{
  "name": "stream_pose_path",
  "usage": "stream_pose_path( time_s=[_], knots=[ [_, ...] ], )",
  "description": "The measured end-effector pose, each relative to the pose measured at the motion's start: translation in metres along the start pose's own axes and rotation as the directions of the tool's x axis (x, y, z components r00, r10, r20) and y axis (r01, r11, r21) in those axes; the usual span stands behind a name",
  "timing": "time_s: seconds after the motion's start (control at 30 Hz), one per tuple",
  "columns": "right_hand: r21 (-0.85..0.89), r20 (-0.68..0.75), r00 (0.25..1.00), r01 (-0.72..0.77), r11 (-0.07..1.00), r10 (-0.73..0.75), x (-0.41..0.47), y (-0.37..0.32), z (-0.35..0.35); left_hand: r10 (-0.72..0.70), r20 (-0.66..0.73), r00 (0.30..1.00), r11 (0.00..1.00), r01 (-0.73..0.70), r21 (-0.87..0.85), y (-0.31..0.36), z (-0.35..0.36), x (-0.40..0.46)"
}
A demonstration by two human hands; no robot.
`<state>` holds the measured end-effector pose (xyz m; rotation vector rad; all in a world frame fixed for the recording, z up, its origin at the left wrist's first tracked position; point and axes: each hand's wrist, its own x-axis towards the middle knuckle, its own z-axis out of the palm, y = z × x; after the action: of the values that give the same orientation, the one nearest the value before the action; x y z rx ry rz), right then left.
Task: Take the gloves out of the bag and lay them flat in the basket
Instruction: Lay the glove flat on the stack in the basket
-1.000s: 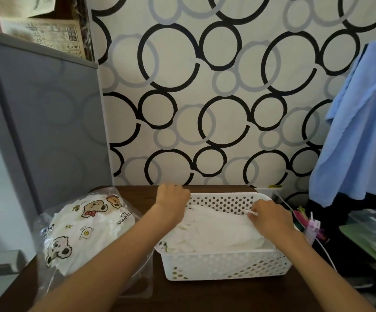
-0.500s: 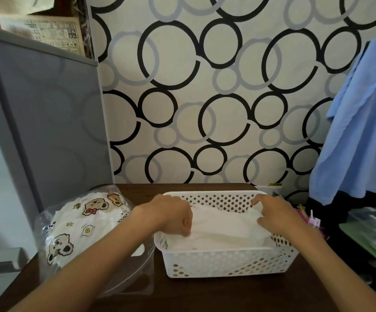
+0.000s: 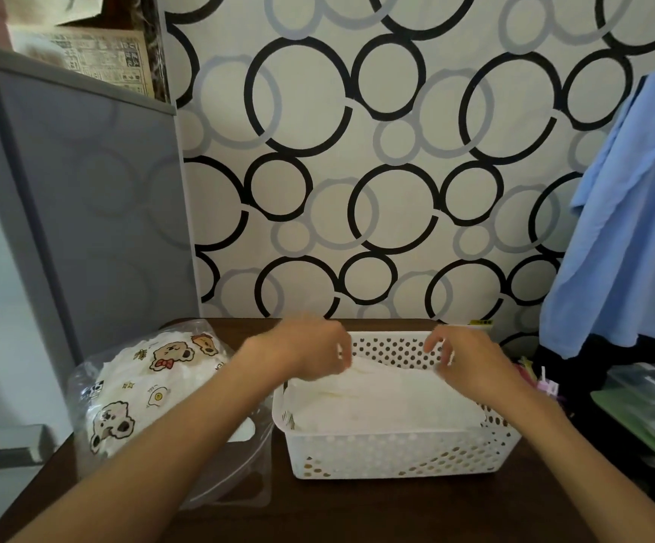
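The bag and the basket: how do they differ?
The bag is clear soft plastic printed with cartoon bears, bulging; the basket is rigid white plastic dotted with holes. The bag sits left of the basket. Both rest on the brown table and hold white gloves.

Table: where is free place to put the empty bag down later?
The table shows bare wood in front of the basket, and a narrow strip behind it by the wall. The left side is crowded by the bag; clutter borders the right edge.
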<state>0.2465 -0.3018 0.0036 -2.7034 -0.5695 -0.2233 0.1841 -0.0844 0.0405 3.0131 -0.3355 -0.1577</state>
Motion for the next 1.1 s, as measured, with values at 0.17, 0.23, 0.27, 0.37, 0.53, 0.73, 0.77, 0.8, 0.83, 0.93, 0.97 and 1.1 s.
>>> stream_pose_path(
  time_s=[0.17,0.23,0.27,0.37,0.53,0.73,0.77,0.8,0.83,0.93,0.97,1.1],
  knots=[
    [-0.244,0.659,0.741,0.051,0.968,0.127,0.009,-0.008,0.013,-0.009,0.239,0.971,1.000,0.016,-0.026,-0.012,0.043,0.019],
    [-0.255,0.694,0.711,0.096,0.962,0.113,0.010,-0.006,0.020,-0.077,0.287,0.955,0.994,0.051,0.096,-0.019,0.052,0.017],
    [-0.239,0.703,0.704,0.108,0.965,0.096,0.011,-0.004,0.024,-0.091,0.297,0.950,0.988,0.049,0.144,-0.020,0.054,0.017],
    [-0.242,0.713,0.696,0.128,0.962,0.087,0.011,-0.007,0.026,-0.064,0.294,0.954,0.992,0.029,0.124,-0.017,0.047,0.014],
    [-0.187,0.563,0.825,0.062,0.980,0.055,0.010,-0.001,0.000,-0.011,0.097,0.995,0.996,0.002,0.087,-0.011,0.015,-0.003],
    [-0.216,0.620,0.775,0.019,0.976,0.122,0.002,-0.004,0.017,-0.040,0.346,0.937,0.983,-0.025,0.182,-0.002,0.047,0.005],
    [-0.177,0.613,0.782,-0.004,0.984,0.114,-0.001,-0.003,0.017,-0.044,0.336,0.941,0.989,-0.006,0.147,-0.004,0.045,0.003],
    [-0.133,0.582,0.806,-0.040,0.990,0.111,-0.003,-0.003,0.015,-0.039,0.305,0.952,0.996,0.014,0.084,-0.006,0.038,-0.004],
    [-0.082,0.532,0.840,-0.075,0.994,0.107,-0.006,-0.001,0.012,-0.031,0.251,0.967,0.999,0.032,0.000,-0.010,0.030,-0.014],
    [0.048,0.319,0.947,-0.046,0.998,0.029,-0.020,-0.005,0.003,-0.098,-0.080,0.992,0.951,0.069,-0.302,-0.033,0.007,-0.063],
    [0.092,0.248,0.968,0.006,0.996,-0.029,-0.026,-0.018,0.003,-0.174,-0.211,0.962,0.929,0.089,-0.360,-0.048,0.006,-0.084],
    [0.208,0.149,0.969,0.163,0.964,-0.196,-0.059,-0.093,0.002,-0.403,-0.193,0.895,0.903,0.356,-0.240,-0.090,0.020,-0.129]
  ],
)
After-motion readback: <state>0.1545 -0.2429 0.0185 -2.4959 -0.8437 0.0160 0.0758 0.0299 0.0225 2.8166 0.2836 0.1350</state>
